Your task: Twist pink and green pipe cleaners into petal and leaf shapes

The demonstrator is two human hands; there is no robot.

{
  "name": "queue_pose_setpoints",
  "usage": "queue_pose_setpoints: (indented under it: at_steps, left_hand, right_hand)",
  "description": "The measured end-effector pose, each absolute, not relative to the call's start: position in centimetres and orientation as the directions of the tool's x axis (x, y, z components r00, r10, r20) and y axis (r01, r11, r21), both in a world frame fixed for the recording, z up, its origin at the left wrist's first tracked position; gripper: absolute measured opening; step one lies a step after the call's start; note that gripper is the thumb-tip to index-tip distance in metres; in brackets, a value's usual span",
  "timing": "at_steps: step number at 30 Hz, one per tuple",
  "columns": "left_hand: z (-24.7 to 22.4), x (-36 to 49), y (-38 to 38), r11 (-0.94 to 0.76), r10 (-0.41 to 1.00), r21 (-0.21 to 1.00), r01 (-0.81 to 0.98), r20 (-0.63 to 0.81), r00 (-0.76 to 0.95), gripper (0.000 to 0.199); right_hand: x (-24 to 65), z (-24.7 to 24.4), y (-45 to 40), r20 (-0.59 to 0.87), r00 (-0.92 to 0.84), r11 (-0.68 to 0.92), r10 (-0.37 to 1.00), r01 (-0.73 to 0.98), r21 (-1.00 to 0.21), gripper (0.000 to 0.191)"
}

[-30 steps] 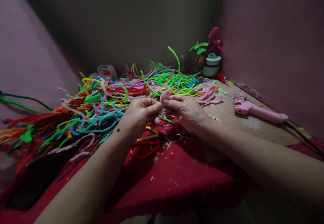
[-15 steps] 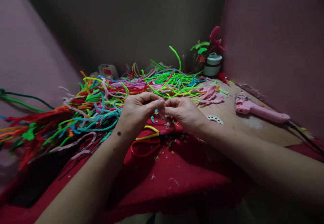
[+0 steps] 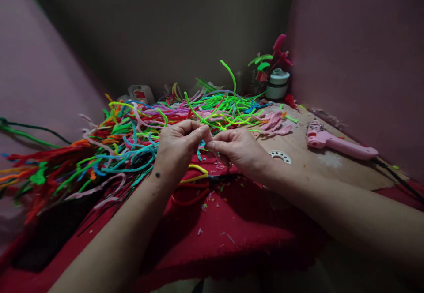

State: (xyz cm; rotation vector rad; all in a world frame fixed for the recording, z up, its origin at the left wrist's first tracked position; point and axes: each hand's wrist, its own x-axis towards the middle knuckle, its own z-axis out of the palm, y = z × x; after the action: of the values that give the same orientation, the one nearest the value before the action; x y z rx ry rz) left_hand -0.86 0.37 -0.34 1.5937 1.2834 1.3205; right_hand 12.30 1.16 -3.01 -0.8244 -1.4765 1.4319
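My left hand [image 3: 180,145] and my right hand [image 3: 236,149] meet above the red cloth [image 3: 225,235], thumbs and forefingers pinched close together. Between the fingertips is a short pale pink pipe cleaner [image 3: 209,138], mostly hidden by the fingers. Below them on the cloth lies a pair of pliers [image 3: 195,178] with one yellow and one red handle, its dark head partly in shadow. Just behind the hands spreads a large heap of coloured pipe cleaners [image 3: 218,103].
A pink glue gun [image 3: 344,146] with a black cord lies on the brown board [image 3: 321,174] at right. Beside it are pink petal shapes [image 3: 273,124] and a white curved piece with holes [image 3: 281,156]. A lidded jar [image 3: 277,85] stands behind. Small clippings litter the cloth.
My left hand has shifted slightly left and the fingertips have drawn a little apart. The right fingers sit slightly lower. Things on the table stay put.
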Motion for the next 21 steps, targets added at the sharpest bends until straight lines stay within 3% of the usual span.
queue_pose_setpoints:
  at_steps: [4,7,13,18,21]
  left_hand:
    - [-0.7,-0.7,0.7,-0.098,0.995,0.993,0.06,0.097,0.009,0.022]
    - [-0.7,-1.1,1.0,-0.021,0.997,0.999,0.038,0.018,0.08,0.024]
    - [0.0,-2.2,1.0,-0.113,0.987,0.959,0.261,0.078,0.142,0.02]
    - [-0.3,-1.3,0.7,-0.234,0.965,0.888,0.396,0.261,-0.014,0.017]
    - [-0.5,-1.6,1.3,-0.199,0.976,0.916,0.348,0.219,-0.02,0.018]
  right_hand:
    - [12.2,-3.4,1.1,0.276,-0.33,0.298,0.903,0.015,-0.955,0.022]
    - [12.2,-3.6,1.3,0.312,-0.32,0.353,0.895,0.079,-0.932,0.024]
    - [12.4,-3.1,1.3,0.228,-0.337,0.279,0.913,0.11,-0.954,0.023]
    - [12.1,-3.0,1.0,0.094,-0.367,0.136,0.926,0.091,-0.986,0.028]
    - [11.9,-3.3,1.0,0.011,-0.413,0.026,0.911,0.03,-0.999,0.031]
